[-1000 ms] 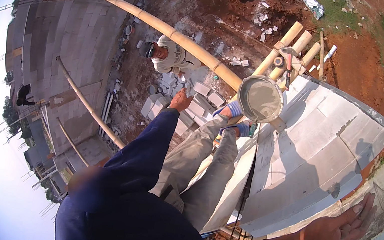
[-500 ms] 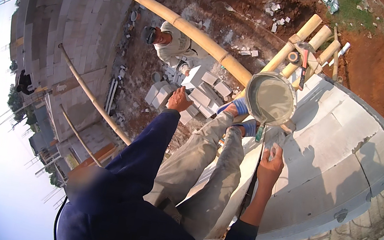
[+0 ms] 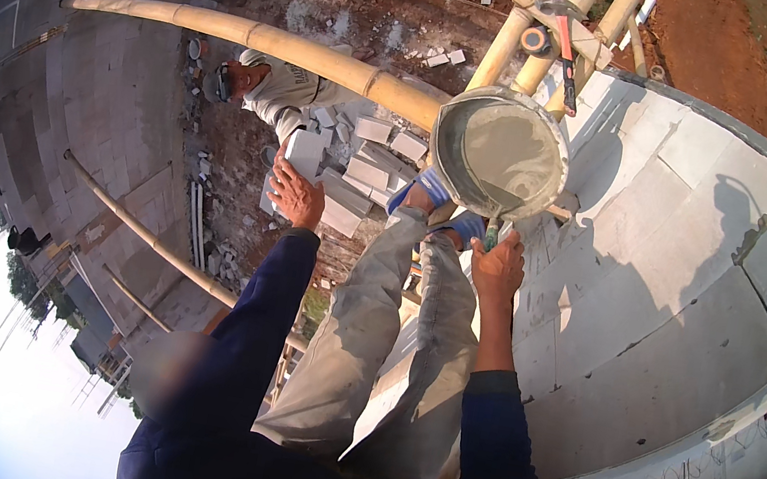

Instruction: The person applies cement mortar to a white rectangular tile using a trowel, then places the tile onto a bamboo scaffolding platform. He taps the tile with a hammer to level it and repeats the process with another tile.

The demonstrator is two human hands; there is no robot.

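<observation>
My left hand (image 3: 297, 193) reaches forward with fingers spread. It is right by a pale block (image 3: 305, 152) that a co-worker below holds up; whether it touches the block I cannot tell. My right hand (image 3: 498, 269) closes its thumb and fingers round the end of a green handle (image 3: 492, 233) at the near rim of a bucket (image 3: 448, 169). The tool's other end is hidden in the bucket. Wet grey mortar (image 3: 509, 156) lies in the bucket, which stands just beyond my feet in striped blue footwear (image 3: 470, 227).
A bamboo pole (image 3: 265, 39) crosses ahead at leg height. Bamboo posts (image 3: 504, 45) carry a red-handled hammer (image 3: 567, 62) and a tape roll (image 3: 537, 40). At right runs a light block wall (image 3: 645, 253). Below, the co-worker (image 3: 271, 94) stands beside stacked blocks (image 3: 369, 171).
My left hand has moved left and opened toward the raised block. My right hand has come up to the green handle. The view has shifted; the co-worker's block is now near my left hand.
</observation>
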